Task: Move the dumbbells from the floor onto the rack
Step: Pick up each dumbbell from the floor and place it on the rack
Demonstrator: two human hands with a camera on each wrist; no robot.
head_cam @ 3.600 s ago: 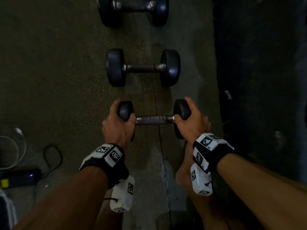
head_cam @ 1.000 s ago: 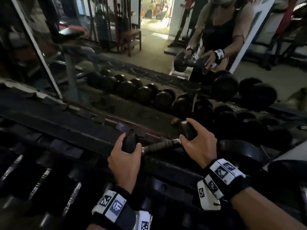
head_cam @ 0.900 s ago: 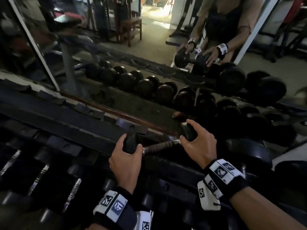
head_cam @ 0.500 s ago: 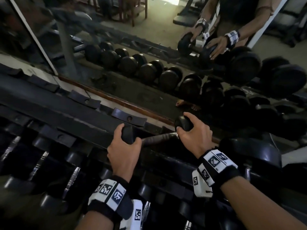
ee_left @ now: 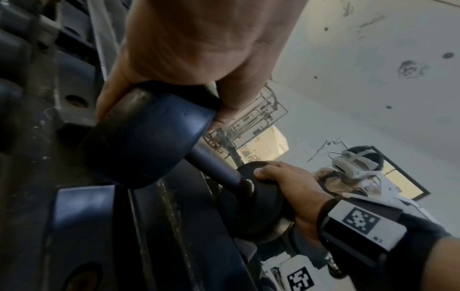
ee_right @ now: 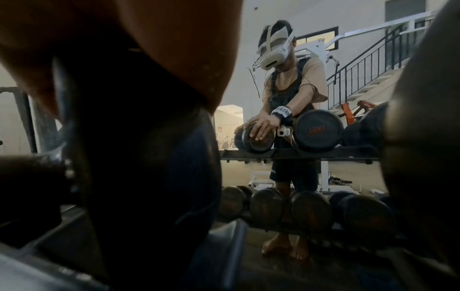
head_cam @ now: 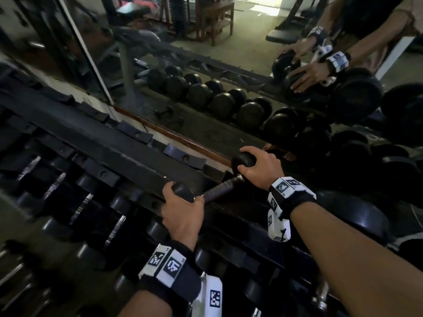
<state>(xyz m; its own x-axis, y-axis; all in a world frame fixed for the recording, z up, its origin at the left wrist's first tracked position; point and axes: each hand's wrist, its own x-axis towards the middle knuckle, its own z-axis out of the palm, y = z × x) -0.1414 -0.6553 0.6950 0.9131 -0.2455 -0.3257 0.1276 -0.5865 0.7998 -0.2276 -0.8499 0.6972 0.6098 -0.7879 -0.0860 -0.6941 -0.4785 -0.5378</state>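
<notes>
- Both grips clamp one dumbbell (head_cam: 215,193): left hand (head_cam: 183,211) on its near head, right hand (head_cam: 263,170) on the far head, over the rack (head_cam: 96,143) top rail.
- Lower it level into the saddle (head_cam: 185,156); fingers clear before letting go.

The head view looks steeply down from above onto the dumbbell (head_cam: 217,192) and rack (head_cam: 109,154), with a mirror (head_cam: 206,72) across the upper frame. The left wrist view sits very close under the left hand (ee_left: 199,49), facing along the bar toward the right hand (ee_left: 293,189). The right wrist view is pressed low against one dumbbell head, facing the mirror. All three share the dumbbell.
</notes>
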